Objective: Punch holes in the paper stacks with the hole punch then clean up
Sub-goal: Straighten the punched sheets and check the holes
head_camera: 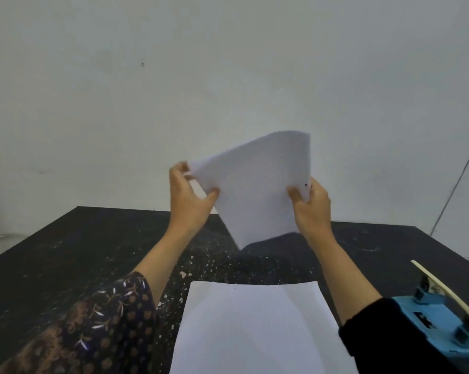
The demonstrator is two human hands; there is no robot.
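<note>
Pinching one punched paper stack (255, 190) aloft in both hands' fingers (213, 193), you've another stack (255, 330) and cleanup below them.

I have one head-worn wide-angle view, facing forward and slightly down over the dark table (66, 252) toward a pale wall (174, 76), close behind both raised hands.

You have no writing, label, brand, number or sign to read anywhere in this view. The held paper stack (255, 184) and the paper stack (255, 327) lying on the tabletop (66, 252) are blank white, and the blue hole punch (441, 322) carries only a dark mark too blurred to make out.
</note>
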